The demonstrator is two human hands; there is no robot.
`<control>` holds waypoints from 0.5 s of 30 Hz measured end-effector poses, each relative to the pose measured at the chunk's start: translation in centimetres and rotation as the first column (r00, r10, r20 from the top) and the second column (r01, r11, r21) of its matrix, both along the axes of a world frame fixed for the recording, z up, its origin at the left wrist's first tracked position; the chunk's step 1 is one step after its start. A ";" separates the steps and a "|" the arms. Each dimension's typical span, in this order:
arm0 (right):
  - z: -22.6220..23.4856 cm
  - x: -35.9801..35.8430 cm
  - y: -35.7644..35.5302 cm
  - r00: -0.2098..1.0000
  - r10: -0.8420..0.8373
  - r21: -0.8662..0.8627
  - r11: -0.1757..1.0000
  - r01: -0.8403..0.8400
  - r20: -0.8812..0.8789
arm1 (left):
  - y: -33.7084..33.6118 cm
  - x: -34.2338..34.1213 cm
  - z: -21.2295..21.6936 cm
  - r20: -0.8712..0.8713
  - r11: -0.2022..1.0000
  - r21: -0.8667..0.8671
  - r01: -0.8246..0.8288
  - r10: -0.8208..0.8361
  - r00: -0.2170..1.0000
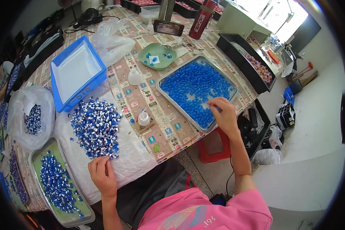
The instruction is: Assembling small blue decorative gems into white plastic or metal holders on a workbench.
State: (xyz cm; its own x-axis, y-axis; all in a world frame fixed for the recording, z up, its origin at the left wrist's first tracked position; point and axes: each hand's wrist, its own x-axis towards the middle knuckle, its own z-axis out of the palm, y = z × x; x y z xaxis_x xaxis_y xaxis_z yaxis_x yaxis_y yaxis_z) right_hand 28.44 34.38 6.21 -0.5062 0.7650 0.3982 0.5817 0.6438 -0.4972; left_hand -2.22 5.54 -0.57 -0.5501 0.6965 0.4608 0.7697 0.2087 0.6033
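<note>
My left hand [103, 174] rests at the near edge of a heap of small blue-and-white pieces [96, 126], its fingers bent together. What its fingertips hold, if anything, is too small to make out. Over the right side of a metal tray [176, 106] is my right hand [223, 115], thumb and fingers bent toward each other just above the beads. Round, glossy blue beads [195, 82] cover most of that tray, with bare patches near my fingers. The heap lies on a white sheet [132, 149]. Between heap and tray stands a small clear jar [143, 119] with white contents.
Left of the heap are a blue plastic bin [99, 78], a plastic bag of pieces [17, 115] and a green-bottomed tray [89, 215]. Farther back are a green plate [168, 51], a propped phone [168, 27] and a red flask [202, 19]. A black tray [253, 73] stands right.
</note>
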 end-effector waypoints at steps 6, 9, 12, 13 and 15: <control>-0.3 1.4 3.4 0.984 -0.122 0.043 0.992 0.118 0.130 | -0.2 0.2 -0.5 -0.011 1.000 0.005 -0.009 0.009 1.000; -0.5 1.2 3.4 0.977 -0.098 -0.064 0.992 0.112 0.188 | -0.5 1.4 0.5 0.071 0.991 0.068 -0.119 0.114 0.991; -0.9 0.9 3.8 0.977 -0.077 -0.045 0.995 0.087 0.200 | -1.1 1.9 1.2 0.187 0.991 0.103 -0.081 0.060 0.980; -0.9 0.6 3.9 0.977 -0.075 -0.044 0.995 0.085 0.200 | -1.0 2.4 1.4 0.187 0.991 0.103 -0.083 0.063 0.980; -0.9 0.1 3.9 0.970 -0.077 -0.055 0.994 0.092 0.230 | -0.6 3.6 1.9 0.406 0.972 0.236 0.000 -0.099 0.909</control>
